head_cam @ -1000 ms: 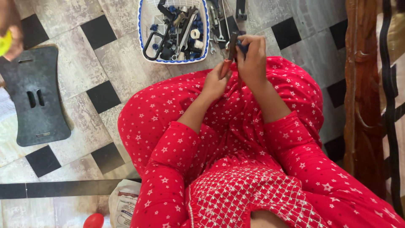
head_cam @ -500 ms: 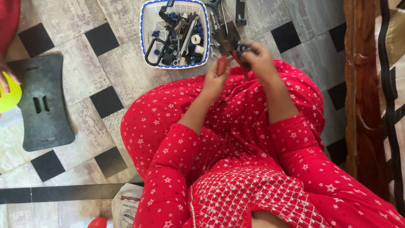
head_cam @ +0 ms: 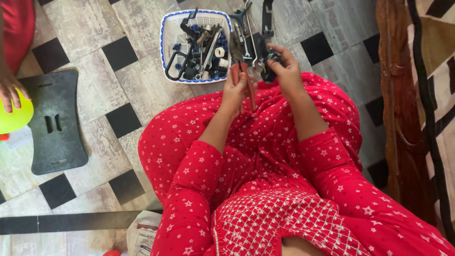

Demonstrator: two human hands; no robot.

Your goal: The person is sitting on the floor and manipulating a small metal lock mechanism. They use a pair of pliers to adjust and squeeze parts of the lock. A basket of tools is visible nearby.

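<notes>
The left hand (head_cam: 233,90) has its fingers wrapped around a pair of red-handled pliers (head_cam: 242,78), whose dark nose points toward twelve o'clock. The right hand (head_cam: 284,71), just beside it at three o'clock, pinches a small dark part (head_cam: 269,64) between thumb and fingertips, close to the pliers' nose; whether the two touch I cannot tell. The work looks to be mid-way: tool and part are both raised over the red-clothed knee, not yet set down. One white basket (head_cam: 166,42) with a blue rim lies on the tiled floor at twelve o'clock, full of tools too tangled to count. One dark flat board (head_cam: 57,123) lies at nine o'clock, where another person's hand (head_cam: 9,92) rests on one yellow-green ball (head_cam: 14,118).
</notes>
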